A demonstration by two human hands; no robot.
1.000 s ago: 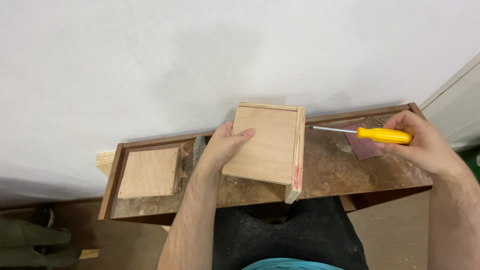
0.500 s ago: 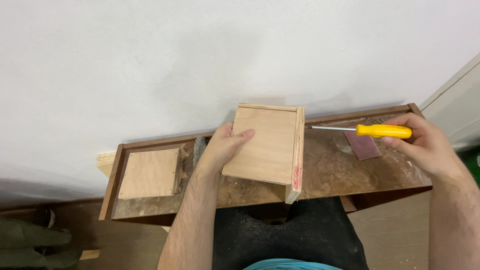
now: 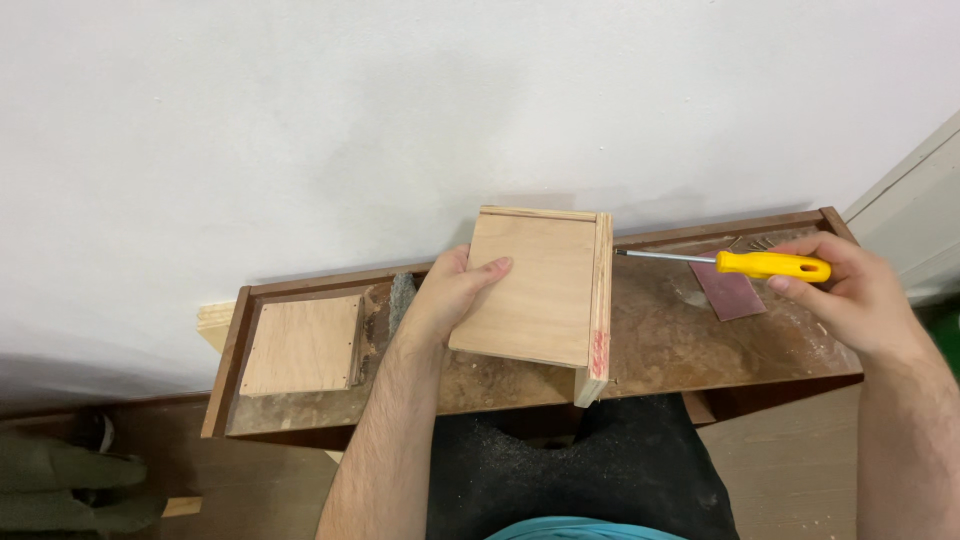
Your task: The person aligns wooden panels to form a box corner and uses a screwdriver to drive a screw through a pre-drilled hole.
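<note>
Two hands work over a worn wooden tray (image 3: 700, 350) against a white wall (image 3: 350, 120): left hand (image 3: 450, 295) gripping a plywood box (image 3: 540, 290), right hand (image 3: 860, 295) clasping a yellow screwdriver (image 3: 770, 264).

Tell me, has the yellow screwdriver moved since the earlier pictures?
Yes. The yellow screwdriver, in the right hand, has risen slightly toward the tray's far rim; its tip stays near the wooden box.

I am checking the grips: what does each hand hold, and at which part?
The right hand holds a screwdriver by its yellow handle. The left hand grips the left edge of a wooden box.
</note>
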